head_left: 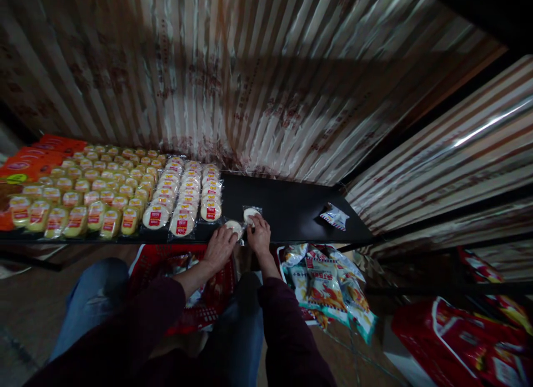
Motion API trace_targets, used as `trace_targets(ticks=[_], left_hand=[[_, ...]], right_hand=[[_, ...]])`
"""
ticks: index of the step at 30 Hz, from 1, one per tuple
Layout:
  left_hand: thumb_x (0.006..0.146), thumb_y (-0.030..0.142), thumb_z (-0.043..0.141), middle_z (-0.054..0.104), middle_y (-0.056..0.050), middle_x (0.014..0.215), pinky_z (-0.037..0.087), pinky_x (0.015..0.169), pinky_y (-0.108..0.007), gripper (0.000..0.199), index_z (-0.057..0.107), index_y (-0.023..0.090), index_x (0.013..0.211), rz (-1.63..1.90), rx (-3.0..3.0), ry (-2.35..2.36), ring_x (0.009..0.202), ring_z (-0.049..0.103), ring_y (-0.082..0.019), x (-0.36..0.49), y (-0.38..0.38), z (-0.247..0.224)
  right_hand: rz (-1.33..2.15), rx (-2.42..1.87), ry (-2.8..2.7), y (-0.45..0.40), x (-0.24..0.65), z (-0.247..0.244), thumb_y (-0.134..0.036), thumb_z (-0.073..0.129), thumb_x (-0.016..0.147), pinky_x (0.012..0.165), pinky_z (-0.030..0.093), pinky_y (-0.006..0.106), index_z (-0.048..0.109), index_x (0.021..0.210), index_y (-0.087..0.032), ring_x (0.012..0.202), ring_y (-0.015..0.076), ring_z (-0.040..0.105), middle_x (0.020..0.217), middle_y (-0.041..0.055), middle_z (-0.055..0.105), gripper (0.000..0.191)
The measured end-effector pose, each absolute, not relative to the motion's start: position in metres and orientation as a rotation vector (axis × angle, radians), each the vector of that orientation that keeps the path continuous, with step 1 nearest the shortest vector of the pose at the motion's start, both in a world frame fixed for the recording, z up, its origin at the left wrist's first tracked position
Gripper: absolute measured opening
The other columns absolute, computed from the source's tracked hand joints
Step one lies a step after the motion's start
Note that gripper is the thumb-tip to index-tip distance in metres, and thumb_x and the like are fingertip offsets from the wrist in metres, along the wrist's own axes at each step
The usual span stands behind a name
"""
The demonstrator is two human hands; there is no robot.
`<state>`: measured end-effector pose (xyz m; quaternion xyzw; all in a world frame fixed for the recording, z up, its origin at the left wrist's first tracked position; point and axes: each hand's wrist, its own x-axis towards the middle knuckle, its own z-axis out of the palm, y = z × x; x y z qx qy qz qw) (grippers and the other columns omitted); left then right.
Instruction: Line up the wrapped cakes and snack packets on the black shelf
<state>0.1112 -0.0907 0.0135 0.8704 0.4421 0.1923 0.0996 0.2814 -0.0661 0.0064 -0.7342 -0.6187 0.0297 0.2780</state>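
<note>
My left hand [220, 248] is at the front edge of the black shelf [283, 204], its fingers closed on a round white wrapped cake [234, 227]. Just right of it, my right hand [259, 234] has its fingertips on another white wrapped cake [250, 214], partly covered by the fingers. Left of my hands, three columns of overlapping white round cakes [182, 223] with red labels run toward the back. Farther left stand many rows of yellow wrapped cakes [95, 214].
Orange packages [29, 159] lie at the shelf's far left. A small white packet [334, 216] sits on its right end. Below are a red basket [144, 265], snack bags [325, 284] and red packages [458, 337]. A striped curtain [250, 87] hangs behind.
</note>
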Motion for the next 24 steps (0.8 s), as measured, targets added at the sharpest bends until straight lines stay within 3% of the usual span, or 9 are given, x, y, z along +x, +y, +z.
trace_targets(ticks=[4,11,17,21,24], left_hand=[[0.087,0.011,0.042,0.056,-0.014,0.121,0.041,0.094,-0.044,0.032,0.056,0.018,0.115,0.581,2.602,1.228,0.118,0.046,-0.028,0.103,-0.09,0.017],[0.088,0.012,0.04,0.056,-0.01,0.117,0.04,0.101,-0.039,0.03,0.056,0.018,0.112,0.893,2.25,1.233,0.112,0.05,-0.021,0.073,-0.122,0.01],[0.083,0.019,0.049,0.062,-0.008,0.103,0.047,0.093,-0.037,0.021,0.057,0.017,0.102,1.159,1.403,1.34,0.099,0.059,-0.02,0.061,-0.139,0.018],[0.078,0.02,0.055,0.066,-0.006,0.092,0.053,0.08,-0.034,0.017,0.058,0.015,0.094,1.132,0.731,1.231,0.083,0.064,-0.017,0.056,-0.143,0.02],[0.073,0.018,0.061,0.067,-0.005,0.089,0.055,0.077,-0.033,0.016,0.059,0.015,0.089,1.131,0.559,1.172,0.081,0.065,-0.016,0.048,-0.145,0.021]], right_hand=[[0.12,-1.919,-1.545,-0.068,0.274,0.015,-0.019,0.049,0.08,0.108,0.031,0.044,0.062,0.117,-0.018,0.131,0.025,0.037,0.137,0.0102,0.052,0.04],[0.367,-1.694,-1.185,-0.113,0.232,0.01,-0.034,0.041,0.085,0.105,0.037,0.039,0.061,0.115,-0.013,0.116,0.021,0.054,0.122,0.0138,0.062,0.042],[0.694,-1.651,-0.818,-0.147,0.191,-0.009,-0.042,0.046,0.082,0.096,0.046,0.037,0.06,0.115,-0.019,0.109,0.0203,0.06,0.12,0.0098,0.065,0.043],[1.099,-1.482,-0.593,-0.155,0.17,-0.014,-0.043,0.048,0.08,0.08,0.055,0.035,0.064,0.104,-0.018,0.091,0.021,0.068,0.104,0.0097,0.071,0.038],[1.194,-1.393,-0.504,-0.159,0.161,-0.012,-0.042,0.056,0.075,0.076,0.056,0.033,0.067,0.092,-0.019,0.087,0.0211,0.069,0.094,0.0076,0.073,0.03]])
